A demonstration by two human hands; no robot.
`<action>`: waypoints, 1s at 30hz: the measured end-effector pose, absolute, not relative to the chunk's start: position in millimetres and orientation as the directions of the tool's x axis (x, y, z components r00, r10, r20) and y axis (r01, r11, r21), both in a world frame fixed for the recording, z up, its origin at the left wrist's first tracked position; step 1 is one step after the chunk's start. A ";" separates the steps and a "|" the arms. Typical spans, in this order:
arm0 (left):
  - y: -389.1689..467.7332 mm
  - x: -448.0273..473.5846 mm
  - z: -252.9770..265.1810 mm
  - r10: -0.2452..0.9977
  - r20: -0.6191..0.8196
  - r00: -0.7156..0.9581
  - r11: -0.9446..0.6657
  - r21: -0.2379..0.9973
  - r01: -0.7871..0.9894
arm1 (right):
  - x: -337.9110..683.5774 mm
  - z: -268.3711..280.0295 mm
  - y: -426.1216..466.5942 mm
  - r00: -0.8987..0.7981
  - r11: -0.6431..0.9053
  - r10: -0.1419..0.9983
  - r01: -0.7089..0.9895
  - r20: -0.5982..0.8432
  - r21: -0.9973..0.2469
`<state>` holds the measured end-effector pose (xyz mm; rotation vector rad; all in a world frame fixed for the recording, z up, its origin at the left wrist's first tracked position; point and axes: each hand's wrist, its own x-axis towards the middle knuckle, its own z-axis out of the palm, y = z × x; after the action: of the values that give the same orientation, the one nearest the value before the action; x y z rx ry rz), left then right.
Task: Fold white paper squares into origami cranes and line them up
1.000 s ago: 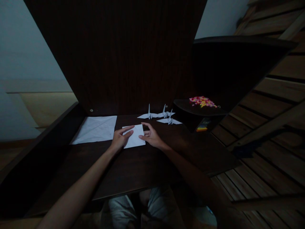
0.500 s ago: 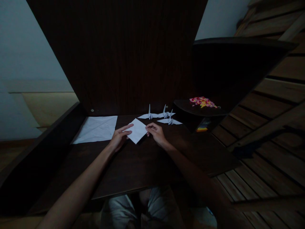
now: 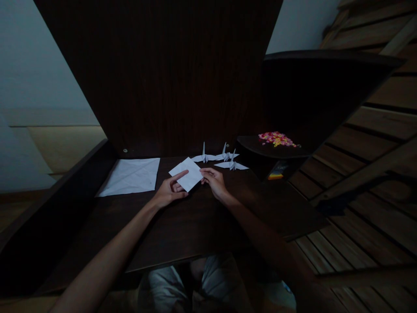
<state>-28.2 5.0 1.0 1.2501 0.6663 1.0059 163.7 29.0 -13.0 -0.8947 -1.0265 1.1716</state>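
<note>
A white folded paper (image 3: 192, 176) is held above the dark desk, with a flat diamond face towards me and a pointed flap out to its left. My left hand (image 3: 169, 191) has its index finger across the front of the paper, while other fingers curl at its lower left edge. At the right corner, my right hand (image 3: 213, 180) pinches the paper between thumb and fingers. Just beyond stand three white paper cranes: one on the left (image 3: 204, 158), one behind (image 3: 224, 155) and one nearer on the right (image 3: 232, 165).
A creased white sheet (image 3: 132, 176) lies on the desk (image 3: 182, 230) at the left. Small pink, red and yellow pieces (image 3: 276, 139) are heaped on a corner shelf (image 3: 276, 152) at the right. A dark side panel (image 3: 58, 200) bounds the left.
My left hand has shifted its hold, with the thumb now lower and the index finger across the face. A flap of the paper now spreads to the left. My right hand stays at the right corner.
</note>
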 end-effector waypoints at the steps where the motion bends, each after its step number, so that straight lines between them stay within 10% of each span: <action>1: 5.3 -28.4 0.2 0.889 0.105 0.446 0.012 0.967 -0.253 | 163.8 -12.9 29.2 0.082 0.169 0.985 -0.297 0.151 -0.940; 30: 6.0 -26.2 0.6 0.963 0.217 0.158 -0.243 0.956 0.166 | 156.0 -15.1 18.1 -0.110 0.359 0.927 -0.013 0.358 -0.933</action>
<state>-26.2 6.0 0.6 1.5821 1.1171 1.1778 156.0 18.1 -15.1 -0.8831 -1.4467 1.0057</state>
